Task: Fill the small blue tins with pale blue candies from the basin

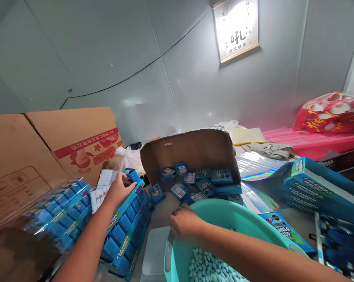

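Saw, nearest the camera, the right forearm (pixel 253 250) slanting across the turquoise tub (pixel 232 213), above loose pale-blue tablets (pixel 212 268). Found the small blue box (pixel 130 174) left of the tub and beyond it, at the far end of a filled blue tray (pixel 125 207), in the left hand (pixel 119 192). Judged the left grip closed around that box, with fingers bent to its width. Saw the right hand (pixel 185 223) at the tub's left rim, fingers curled; could not tell how tight that grip was, nor whether holding anything.

Judged a dropped box the likeliest trouble, caused by a hold on only part of it. Feared also dented card from too hard a pinch, and a tipped tub from weight put on its rim.

Noted the box as bright blue, square-cornered and tilted, partly hidden by fingers. Saw similar boxes rowed in the tray, left of the tub. Saw loose blue boxes (pixel 179 190) strewn beyond the tub, before a brown carton (pixel 191 150) on the worktop (pixel 168 205). Noted stacked blue packaging (pixel 320 188) right of the tub, and a red-printed cardboard box (pixel 74 121) far to its left.
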